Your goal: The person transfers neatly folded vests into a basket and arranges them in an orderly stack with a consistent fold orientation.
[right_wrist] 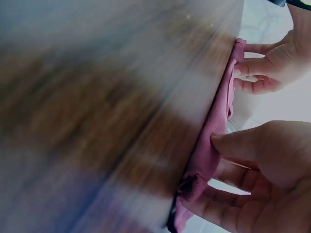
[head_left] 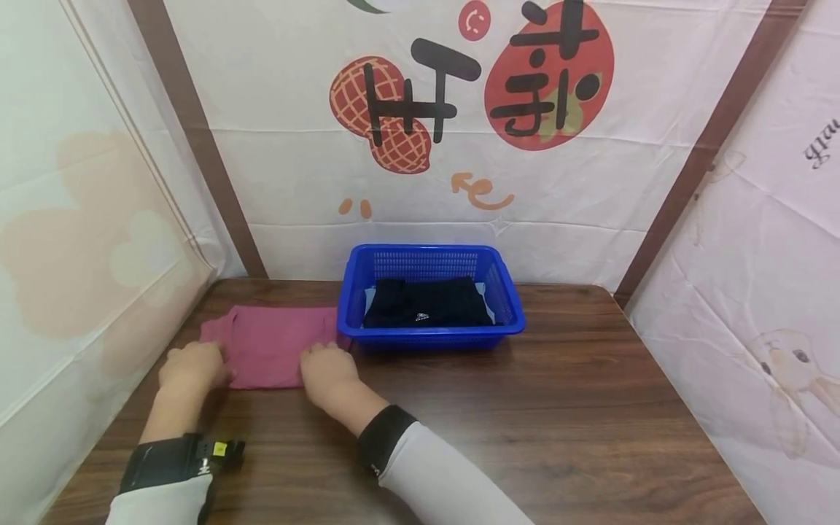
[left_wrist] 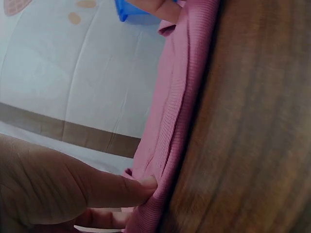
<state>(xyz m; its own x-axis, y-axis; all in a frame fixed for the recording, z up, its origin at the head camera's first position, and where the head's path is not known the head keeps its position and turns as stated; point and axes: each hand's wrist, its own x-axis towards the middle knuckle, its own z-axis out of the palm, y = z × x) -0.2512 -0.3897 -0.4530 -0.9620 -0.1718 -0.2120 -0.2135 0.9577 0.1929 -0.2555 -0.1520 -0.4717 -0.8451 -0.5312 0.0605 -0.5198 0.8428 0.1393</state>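
Note:
A folded pink garment (head_left: 265,346) lies flat on the left of the table, its ribbed edge (left_wrist: 182,97) facing the person. My left hand (head_left: 195,368) is at its left near corner; in the left wrist view the thumb (left_wrist: 141,189) presses on the ribbed edge, with a finger beside it. My right hand (head_left: 330,375) grips the right part of the near edge. Seen from the right wrist, the thumb (right_wrist: 238,143) sits on the front of the fold while the fingers lie on the cloth behind. The garment's right end reaches the blue basket (head_left: 429,339).
Inside the basket, a folded black garment (head_left: 426,302) with a small white logo lies over light blue cloth (head_left: 484,299). The brown wooden table (head_left: 558,408) extends right and toward the person. Printed white curtains (head_left: 282,160) enclose the table's back and sides.

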